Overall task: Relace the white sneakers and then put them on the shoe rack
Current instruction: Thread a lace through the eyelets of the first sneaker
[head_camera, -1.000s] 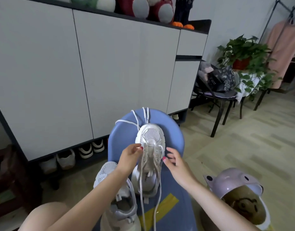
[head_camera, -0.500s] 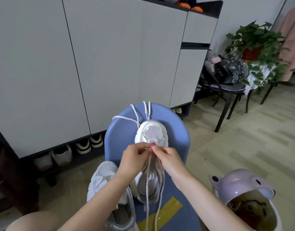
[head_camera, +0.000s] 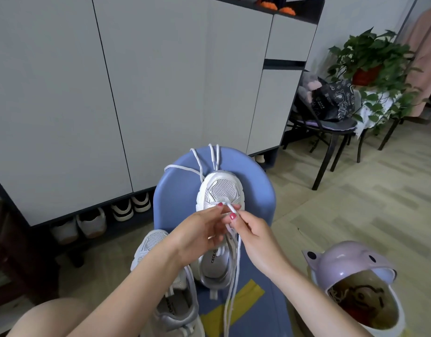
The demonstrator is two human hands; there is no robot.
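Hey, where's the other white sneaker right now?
In the head view, the second sneaker sits low and left of centre, beside the blue stool and under the left hand's forearm.

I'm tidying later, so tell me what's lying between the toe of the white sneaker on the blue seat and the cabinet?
In the head view, loose white laces lie on the blue seat beyond the white sneaker's toe.

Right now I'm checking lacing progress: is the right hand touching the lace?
Touching. The head view shows the right hand pinching the white lace over the sneaker on the blue stool.
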